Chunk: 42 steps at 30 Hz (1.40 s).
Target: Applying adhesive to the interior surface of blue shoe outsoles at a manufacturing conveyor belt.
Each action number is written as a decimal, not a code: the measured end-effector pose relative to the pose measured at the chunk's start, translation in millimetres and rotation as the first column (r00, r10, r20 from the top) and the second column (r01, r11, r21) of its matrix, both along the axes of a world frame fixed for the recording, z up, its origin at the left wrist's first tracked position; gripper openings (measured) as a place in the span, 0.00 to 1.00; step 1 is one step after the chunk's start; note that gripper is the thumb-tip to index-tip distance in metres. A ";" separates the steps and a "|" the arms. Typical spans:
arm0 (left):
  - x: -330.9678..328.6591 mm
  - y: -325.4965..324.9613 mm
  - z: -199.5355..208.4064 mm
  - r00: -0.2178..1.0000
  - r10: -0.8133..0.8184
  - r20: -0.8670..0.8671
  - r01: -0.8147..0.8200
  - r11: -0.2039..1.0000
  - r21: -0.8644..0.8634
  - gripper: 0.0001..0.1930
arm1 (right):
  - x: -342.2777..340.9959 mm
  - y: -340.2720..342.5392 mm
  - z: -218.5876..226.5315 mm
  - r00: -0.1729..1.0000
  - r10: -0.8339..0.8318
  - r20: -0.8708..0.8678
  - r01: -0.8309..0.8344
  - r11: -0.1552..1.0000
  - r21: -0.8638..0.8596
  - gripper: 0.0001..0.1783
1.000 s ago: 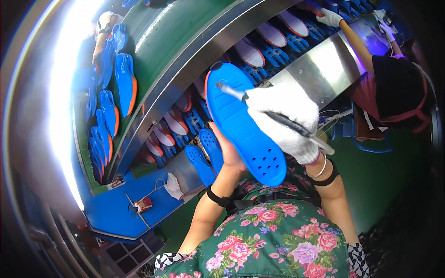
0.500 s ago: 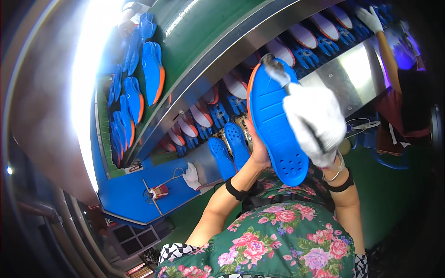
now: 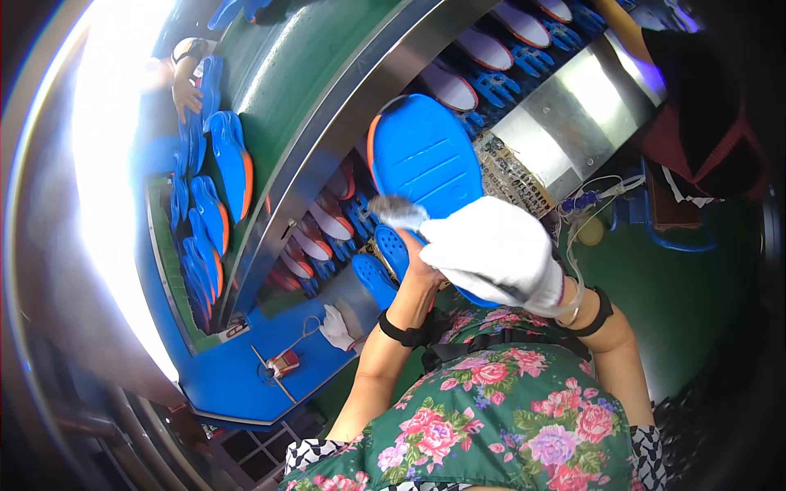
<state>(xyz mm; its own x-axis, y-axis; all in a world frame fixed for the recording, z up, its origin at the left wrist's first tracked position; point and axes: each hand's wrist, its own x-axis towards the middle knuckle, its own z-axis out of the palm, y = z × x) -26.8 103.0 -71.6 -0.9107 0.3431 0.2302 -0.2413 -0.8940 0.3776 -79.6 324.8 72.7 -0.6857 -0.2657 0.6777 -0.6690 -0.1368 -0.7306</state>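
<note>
My bare left hand grips the edge of a large blue shoe sole with an orange stripe on its rim, tilted up before me. In a white glove, my right hand is closed on a small brush whose blurred, dark bristles reach the sole's left edge near the left hand. The glove hides the sole's lower part and the brush handle. Just beyond my left wrist lie two blue soles with round holes, a nearer one and another partly covered.
Behind a metal rail, a green conveyor belt carries blue-orange soles; another person's hand touches some. Below the rail stand white-bottomed shoe uppers. A blue table holds a white glove. Another person works at right.
The brush and my right hand have swept left and down, from the sole's toe end to its left edge. The sole has shifted left, and the whole view has turned slightly.
</note>
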 end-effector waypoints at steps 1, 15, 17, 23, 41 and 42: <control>-5.5 10.5 20.7 0.997 0.039 0.068 -0.037 0.999 -0.029 0.56 | -2.0 5.9 8.0 1.000 -0.021 0.001 0.021 0.999 -0.025 0.16; -15.8 14.1 40.3 0.790 0.422 0.444 -0.140 0.831 -0.539 0.56 | -8.3 13.0 -13.9 0.979 -0.122 0.166 0.136 0.988 -0.076 0.16; -15.2 13.4 42.2 0.821 0.374 0.432 -0.127 0.857 -0.500 0.55 | 2.2 1.0 -24.3 0.992 -0.100 -0.075 0.103 0.994 0.031 0.17; -25.0 23.1 66.8 0.904 0.183 0.387 -0.144 0.981 -0.128 0.53 | -2.0 15.4 -18.5 0.976 -0.062 0.207 0.083 0.992 -0.095 0.11; -52.2 30.6 76.5 0.978 0.074 0.192 -0.040 0.983 -0.177 0.68 | 20.0 20.4 -21.8 0.968 0.034 0.247 -0.001 0.991 -0.134 0.13; -53.6 33.7 80.0 0.978 0.097 0.184 -0.063 0.980 -0.186 0.68 | 19.8 22.5 -23.2 0.994 -0.049 0.102 0.053 0.998 -0.040 0.14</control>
